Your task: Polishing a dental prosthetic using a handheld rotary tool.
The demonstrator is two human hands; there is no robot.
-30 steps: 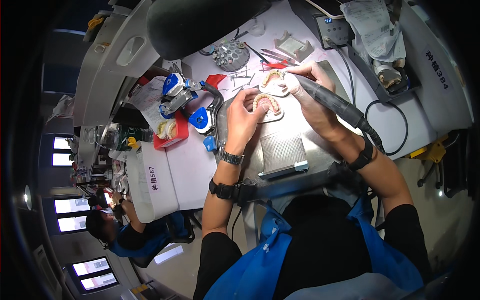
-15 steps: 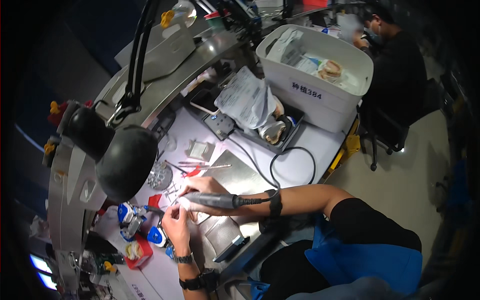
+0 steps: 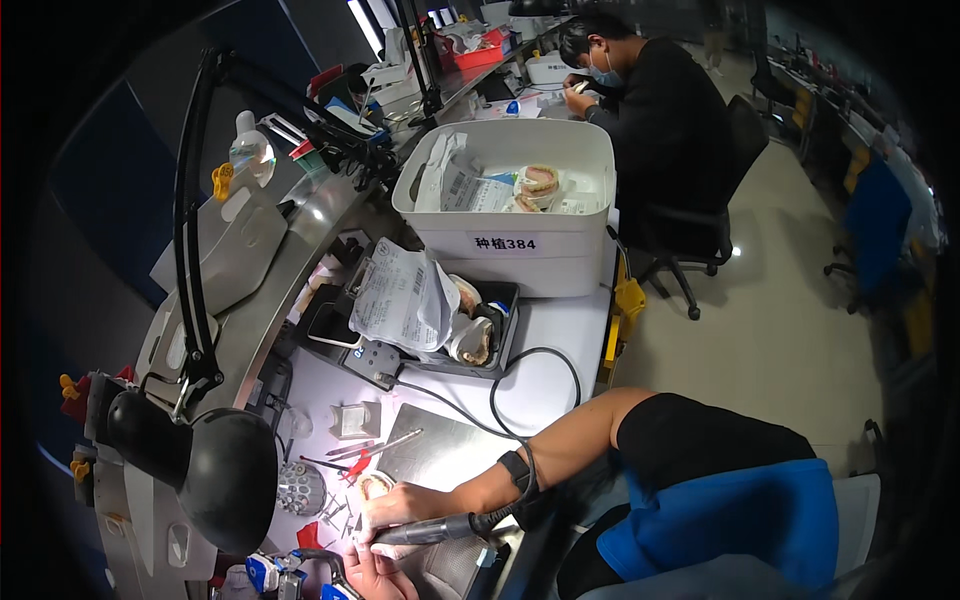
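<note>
My right hand (image 3: 396, 507) is wrapped round a dark grey corded handpiece (image 3: 432, 532), whose tip points left toward my other hand. At the lower edge, my left hand (image 3: 376, 577) has its fingers bent together close to that tip; whatever they pinch is too small or hidden to name. A dental cast (image 3: 374, 486) lies just beyond my right knuckles. Loose small metal burs (image 3: 338, 514) are scattered beside a round bur holder (image 3: 300, 488). Under my right forearm is a metal plate (image 3: 430, 445).
A black lamp (image 3: 230, 480) hangs low at the left. Behind my hands stand the control box (image 3: 372, 362), a black tray (image 3: 505, 300) with casts and papers, and a large white bin (image 3: 510, 262). The handpiece cord (image 3: 575, 375) loops rightward. A masked person (image 3: 665, 120) sits beyond.
My view has tilted up and turned, so the bench sits lower in the picture and more of the room shows. The right hand still holds the handpiece; my left is now partly cut off below.
</note>
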